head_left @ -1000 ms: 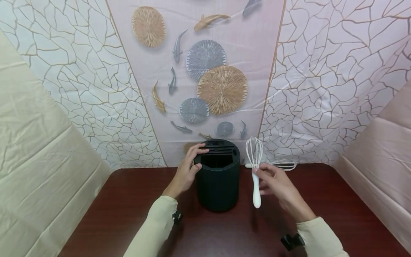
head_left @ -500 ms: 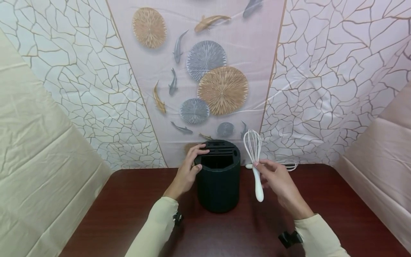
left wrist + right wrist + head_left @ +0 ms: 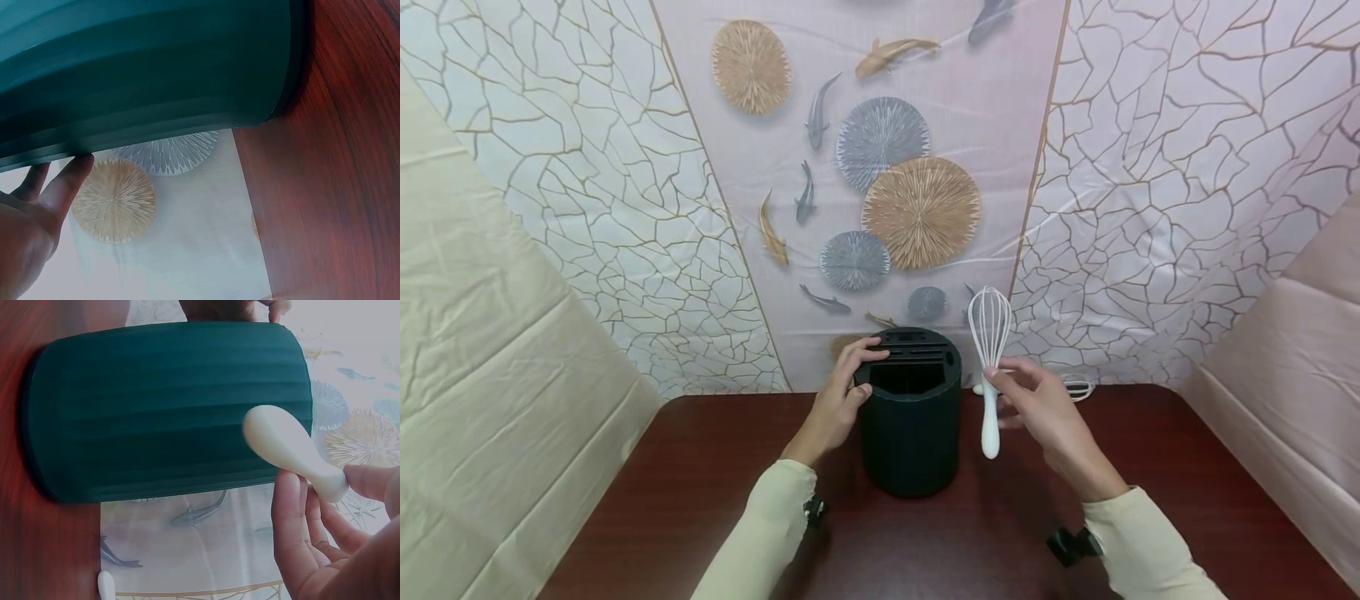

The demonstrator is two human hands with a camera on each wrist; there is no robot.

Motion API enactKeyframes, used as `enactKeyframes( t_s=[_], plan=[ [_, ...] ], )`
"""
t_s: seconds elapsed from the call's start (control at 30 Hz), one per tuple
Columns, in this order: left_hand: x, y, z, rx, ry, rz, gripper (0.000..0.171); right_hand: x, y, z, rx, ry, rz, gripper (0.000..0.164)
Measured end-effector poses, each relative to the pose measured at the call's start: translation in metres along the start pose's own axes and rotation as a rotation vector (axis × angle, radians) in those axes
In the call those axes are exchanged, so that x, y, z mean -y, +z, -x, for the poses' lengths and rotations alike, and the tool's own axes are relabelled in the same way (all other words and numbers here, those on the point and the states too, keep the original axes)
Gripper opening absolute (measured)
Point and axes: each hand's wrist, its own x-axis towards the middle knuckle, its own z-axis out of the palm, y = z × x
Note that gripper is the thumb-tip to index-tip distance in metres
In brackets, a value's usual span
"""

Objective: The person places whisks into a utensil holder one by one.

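Observation:
A dark green round utensil holder (image 3: 910, 450) with a slotted black top stands upright on the table. My left hand (image 3: 833, 407) holds its left rim, fingers bent over the top and thumb at the front edge. In the left wrist view, fingers (image 3: 65, 187) touch the holder's side. Right of the holder, my right hand (image 3: 1043, 408) pinches a white whisk (image 3: 990, 425) just below its wires, between thumb and fingers. The whisk is raised, wires up and handle down. The right wrist view has its handle (image 3: 281, 440) in front of the holder, its wires hidden.
A second white whisk (image 3: 1078, 387) lies at the table's back edge, partly hidden behind my right hand. The dark red wooden table (image 3: 722, 500) meets a patterned cloth backdrop (image 3: 880, 283). Beige cloth walls (image 3: 497, 375) rise on both sides.
My right hand has raised the whisk and moved slightly left. The handle swung to the right, then back to nearly upright. My left hand stays on the holder, which has not moved.

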Motion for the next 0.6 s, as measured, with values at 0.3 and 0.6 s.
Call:
enactKeyframes(
  t_s=[0.3, 0.6],
  plan=[
    [-0.001, 0.001, 0.002, 0.004, -0.041, -0.02, 0.045, 0.009, 0.0, 0.001, 0.003, -0.02, -0.014, 0.057],
    [-0.006, 0.001, 0.0, 0.014, -0.079, -0.066, 0.044, 0.022, 0.002, 0.003, 0.002, -0.052, -0.016, 0.055]
  ],
)
